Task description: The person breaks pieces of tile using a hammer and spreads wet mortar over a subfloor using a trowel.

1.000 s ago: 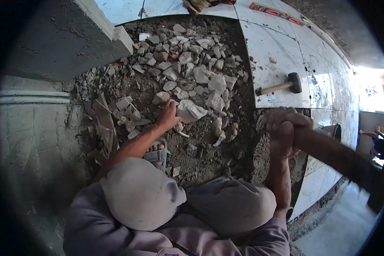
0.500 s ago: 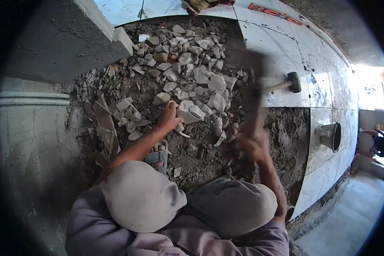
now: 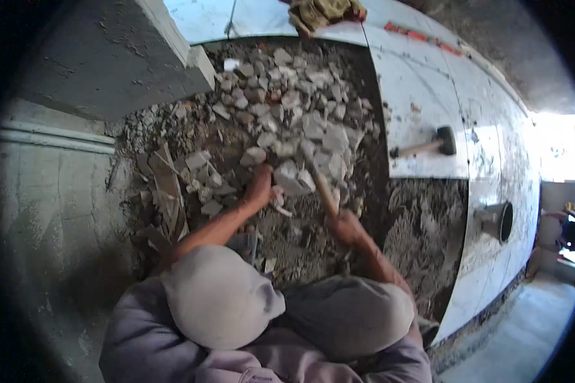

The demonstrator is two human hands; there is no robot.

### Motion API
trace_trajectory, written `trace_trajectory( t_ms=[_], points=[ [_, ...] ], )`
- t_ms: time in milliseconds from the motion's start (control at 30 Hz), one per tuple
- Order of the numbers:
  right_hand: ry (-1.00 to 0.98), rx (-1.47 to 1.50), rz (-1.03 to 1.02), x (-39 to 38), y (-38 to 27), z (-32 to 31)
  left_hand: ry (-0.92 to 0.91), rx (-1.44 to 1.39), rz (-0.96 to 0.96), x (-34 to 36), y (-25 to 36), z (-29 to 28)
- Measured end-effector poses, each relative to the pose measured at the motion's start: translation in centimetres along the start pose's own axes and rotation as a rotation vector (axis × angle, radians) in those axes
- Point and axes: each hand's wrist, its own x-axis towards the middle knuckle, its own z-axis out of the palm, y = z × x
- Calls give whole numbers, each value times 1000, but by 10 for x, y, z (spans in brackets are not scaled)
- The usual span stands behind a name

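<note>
My right hand (image 3: 345,227) is closed round the wooden handle of a hammer (image 3: 326,191). Its head end is smeared by motion, low over the rubble beside a pale chunk of stone (image 3: 289,179). My left hand (image 3: 259,187), fingers bent, grips that chunk at its left side; part of the grip is hidden. Around and beyond both hands lies a heap of broken stone (image 3: 281,96) on dark, loose soil (image 3: 287,239).
White floor tiles (image 3: 418,83) border the soil. On them rest a mallet (image 3: 446,141), a bucket (image 3: 497,221), a red level (image 3: 421,37) and a brown cloth (image 3: 326,13). A concrete block (image 3: 128,64) and pipes (image 3: 57,136) stand at left. Another person (image 3: 570,230) is far right.
The hammer has swung down and left from its raised, blurred position to the pale chunk, my right hand moving with it. My left hand stays at the chunk. The whole view has shifted slightly.
</note>
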Motion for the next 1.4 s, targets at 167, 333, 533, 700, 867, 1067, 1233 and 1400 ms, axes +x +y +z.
trace_trajectory(
  t_ms=[167,333,533,700,867,1067,1233,1400],
  points=[
    [196,380,-599,-75,-84,-69,31,14,16,0,-4,-1],
    [284,460,-1246,-55,-124,-89,118,14,86,-4,-9,2],
    [-24,-87,-19,9,22,12,53,111,-8,12,19,-1],
    [-19,600,-167,-43,-53,-29,2,-105,-88,5,-22,4],
    [410,655,-1077,-110,-137,-100,73,-209,-102,-5,4,-36],
    [-9,154,-549,-32,30,-17,240,-336,-150,2,-12,-62],
    [-200,379,-80,-1,92,46,-33,-280,-3,12,5,-50],
    [-43,548,-53,-20,45,40,-347,111,147,31,25,-30]
  ],
)
